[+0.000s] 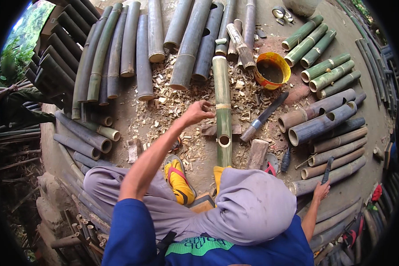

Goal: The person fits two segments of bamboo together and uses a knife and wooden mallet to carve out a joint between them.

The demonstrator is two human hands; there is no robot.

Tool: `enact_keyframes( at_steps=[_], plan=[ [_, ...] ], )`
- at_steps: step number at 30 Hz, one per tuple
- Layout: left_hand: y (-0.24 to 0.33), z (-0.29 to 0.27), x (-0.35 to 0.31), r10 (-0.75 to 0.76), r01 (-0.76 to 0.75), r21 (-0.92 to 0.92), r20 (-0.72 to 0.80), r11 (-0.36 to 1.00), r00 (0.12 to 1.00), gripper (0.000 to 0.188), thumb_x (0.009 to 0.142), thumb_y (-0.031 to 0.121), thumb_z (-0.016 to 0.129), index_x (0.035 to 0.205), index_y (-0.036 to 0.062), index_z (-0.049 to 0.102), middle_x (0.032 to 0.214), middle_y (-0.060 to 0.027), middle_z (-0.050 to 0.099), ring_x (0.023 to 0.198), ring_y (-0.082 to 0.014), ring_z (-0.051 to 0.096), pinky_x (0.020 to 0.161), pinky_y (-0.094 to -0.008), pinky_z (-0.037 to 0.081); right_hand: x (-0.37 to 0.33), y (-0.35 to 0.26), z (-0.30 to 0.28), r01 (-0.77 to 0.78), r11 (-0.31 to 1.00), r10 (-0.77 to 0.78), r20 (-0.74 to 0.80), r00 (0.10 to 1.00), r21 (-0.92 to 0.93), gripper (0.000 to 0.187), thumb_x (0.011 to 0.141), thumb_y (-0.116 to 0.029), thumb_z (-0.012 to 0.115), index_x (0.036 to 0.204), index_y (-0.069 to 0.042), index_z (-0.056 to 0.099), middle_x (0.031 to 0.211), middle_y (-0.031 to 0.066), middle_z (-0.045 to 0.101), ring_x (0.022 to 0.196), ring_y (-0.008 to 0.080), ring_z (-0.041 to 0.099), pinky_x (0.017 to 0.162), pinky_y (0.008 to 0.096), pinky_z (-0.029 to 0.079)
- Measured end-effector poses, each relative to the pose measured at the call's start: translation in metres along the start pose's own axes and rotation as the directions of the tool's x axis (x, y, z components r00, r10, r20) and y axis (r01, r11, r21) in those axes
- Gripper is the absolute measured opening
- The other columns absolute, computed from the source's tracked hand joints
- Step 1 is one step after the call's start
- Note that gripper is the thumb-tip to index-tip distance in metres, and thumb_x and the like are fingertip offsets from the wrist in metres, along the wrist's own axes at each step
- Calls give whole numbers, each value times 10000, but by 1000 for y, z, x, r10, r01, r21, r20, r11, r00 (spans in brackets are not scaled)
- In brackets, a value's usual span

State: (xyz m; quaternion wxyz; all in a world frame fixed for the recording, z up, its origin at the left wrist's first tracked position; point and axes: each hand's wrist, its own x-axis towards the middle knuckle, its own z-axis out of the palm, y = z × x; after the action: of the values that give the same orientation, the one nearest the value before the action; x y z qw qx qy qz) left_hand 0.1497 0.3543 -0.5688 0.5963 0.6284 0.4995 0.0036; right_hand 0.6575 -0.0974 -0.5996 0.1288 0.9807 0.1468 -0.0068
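A green bamboo tube [224,119] lies lengthwise in front of me, its near end between my legs. A round hole is cut in its near part, and a pale joint ring crosses its middle. Just left of that ring is my left hand [199,112], holding nothing, with loosely bent fingers apart. Far out on the right, my right hand [322,190] is closed around a short, dark-handled tool [327,170] beside several bamboo pieces; its exact kind is unclear. A large knife [264,116] with a wooden handle rests on the ground right of the tube.
A wooden block [208,130] sits crosswise under the tube. Wood chips [173,86] cover the ground. A yellow bucket [272,71] holds dark liquid. Bamboo tubes [115,53] line the far left; cut green pieces [306,35] and dark tubes [322,123] lie right.
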Motion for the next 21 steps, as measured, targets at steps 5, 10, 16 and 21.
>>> enact_keyframes(
  at_steps=[5, 10, 16, 21],
  plan=[
    [55, -72, -67, 49, -79, 631, 65, 772, 997, 532, 813, 281, 725, 1250, 40, 543, 1134, -184, 628, 1056, -284, 600, 923, -379, 486, 18, 21, 27, 72, 986, -70, -19, 997, 150, 574, 838, -327, 607, 1319, -82, 411, 1066, 252, 563, 994, 430, 560, 830, 513, 447],
    [124, -112, -204, 134, -108, 688, 17, 718, 991, 474, 792, 208, 720, 1191, 9, 558, 1051, -133, 640, 981, -228, 614, 878, -348, 486, -8, 24, 31, -41, 883, 107, -116, 988, 468, 455, 842, -415, 593, 1146, -79, 546, 937, 215, 654, 872, 439, 612, 771, 516, 460],
    [126, -82, -395, 367, -276, 244, -548, 930, 752, 398, 785, 123, 690, 1140, -4, 563, 956, -64, 574, 853, -128, 565, 794, -267, 464, -34, 41, 30, 117, 692, 210, -354, 911, 713, 496, 840, -379, 646, 1157, -9, 554, 800, 170, 625, 603, 272, 609, 495, 373, 480],
    [54, -28, -510, 419, -347, 336, -887, 875, 196, 206, 776, 67, 599, 950, 11, 505, 858, -32, 455, 763, -108, 442, 698, -257, 400, -83, -24, -23, -55, 145, 120, 37, 992, 988, 466, 887, -239, 610, 1228, 26, 435, 727, 95, 556, 512, 165, 526, 418, 305, 447]
  ],
)
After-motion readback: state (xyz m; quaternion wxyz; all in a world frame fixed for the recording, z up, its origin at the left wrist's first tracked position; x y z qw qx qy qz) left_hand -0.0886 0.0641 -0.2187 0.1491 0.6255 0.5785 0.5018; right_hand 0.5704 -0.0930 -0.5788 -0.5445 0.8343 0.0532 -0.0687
